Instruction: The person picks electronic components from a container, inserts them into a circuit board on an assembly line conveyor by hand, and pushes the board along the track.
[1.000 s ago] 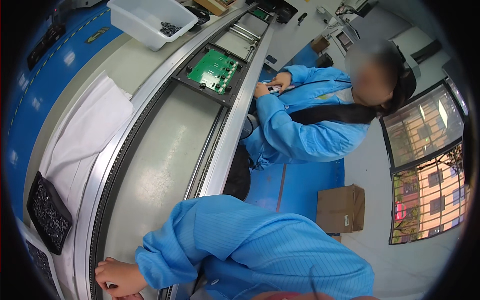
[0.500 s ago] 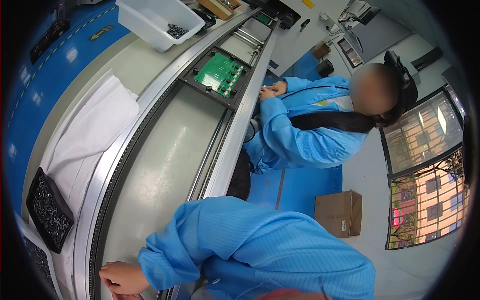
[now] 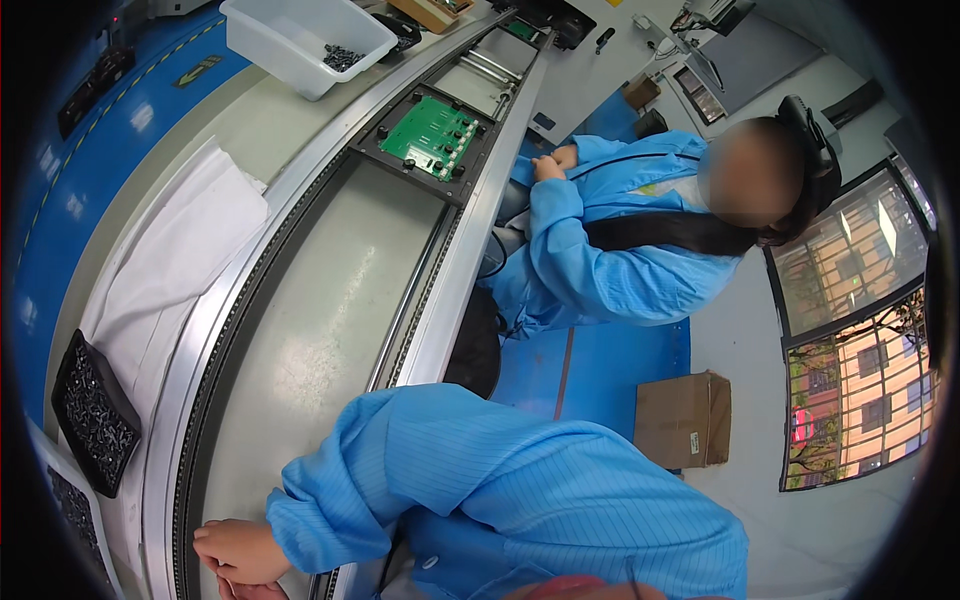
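Observation:
My right hand (image 3: 240, 550) is at the lower left, over the near end of the conveyor, its blue-sleeved arm reaching in from the lower right. Its fingers are bent and closed; whether anything lies inside them is hidden. Just beneath it, touching, is a small part of my left hand (image 3: 255, 590), cut off by the lower edge, its fingers mostly out of sight. Farther along the conveyor (image 3: 310, 290), a green circuit board (image 3: 430, 133) with black and white components sits in a dark frame (image 3: 455, 187), well away from both hands.
Left of the rail lie a white cloth (image 3: 185, 240) and a black tray (image 3: 97, 415) of small dark parts. A translucent bin (image 3: 300, 45) stands farther up. At the right, a co-worker in a blue jacket (image 3: 630, 260) sits beside the conveyor. A cardboard box (image 3: 680, 420) stands behind.
My view has shifted slightly. The co-worker's joined hands have drawn a little back from the rail. My hands stay together in nearly the same place, and the board stays on the conveyor.

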`<action>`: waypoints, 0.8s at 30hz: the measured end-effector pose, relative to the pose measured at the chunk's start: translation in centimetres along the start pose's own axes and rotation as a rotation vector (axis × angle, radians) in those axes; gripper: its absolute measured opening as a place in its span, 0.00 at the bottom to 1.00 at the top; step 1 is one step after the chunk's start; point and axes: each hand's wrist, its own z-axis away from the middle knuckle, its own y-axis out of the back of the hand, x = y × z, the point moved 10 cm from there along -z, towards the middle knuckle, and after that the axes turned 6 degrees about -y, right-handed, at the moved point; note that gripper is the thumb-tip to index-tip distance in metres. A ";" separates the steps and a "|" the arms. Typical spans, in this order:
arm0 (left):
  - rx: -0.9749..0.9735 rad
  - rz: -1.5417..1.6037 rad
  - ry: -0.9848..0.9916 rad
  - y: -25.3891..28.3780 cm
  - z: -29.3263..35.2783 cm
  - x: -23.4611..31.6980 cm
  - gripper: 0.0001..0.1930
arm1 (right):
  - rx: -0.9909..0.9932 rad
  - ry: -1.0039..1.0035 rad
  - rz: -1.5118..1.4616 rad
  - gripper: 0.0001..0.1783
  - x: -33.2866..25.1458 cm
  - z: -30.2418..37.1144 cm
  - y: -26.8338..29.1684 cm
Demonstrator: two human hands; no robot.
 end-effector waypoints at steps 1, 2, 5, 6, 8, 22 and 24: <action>-0.001 0.012 0.005 0.0 0.1 -0.1 0.17 | 0.001 -0.006 0.004 0.04 0.2 -0.1 -0.1; -0.002 0.025 0.010 0.0 0.1 -0.2 0.17 | 0.003 -0.013 0.008 0.05 0.4 -0.1 -0.2; -0.006 0.065 0.025 0.0 0.1 -0.5 0.16 | 0.005 -0.010 0.010 0.05 0.3 -0.2 -0.2; -0.007 0.080 0.030 0.1 0.1 -0.6 0.16 | 0.007 -0.001 0.006 0.05 0.2 -0.2 -0.1; -0.009 0.110 0.039 0.1 0.1 -0.8 0.16 | 0.010 0.018 -0.001 0.04 -0.1 -0.2 0.0; -0.012 0.257 0.129 0.0 0.9 -0.9 0.15 | 0.017 -0.017 0.042 0.04 0.7 -0.2 0.1; -0.012 0.270 0.129 -0.2 1.2 -0.8 0.15 | 0.028 -0.014 0.058 0.04 0.8 -0.2 0.1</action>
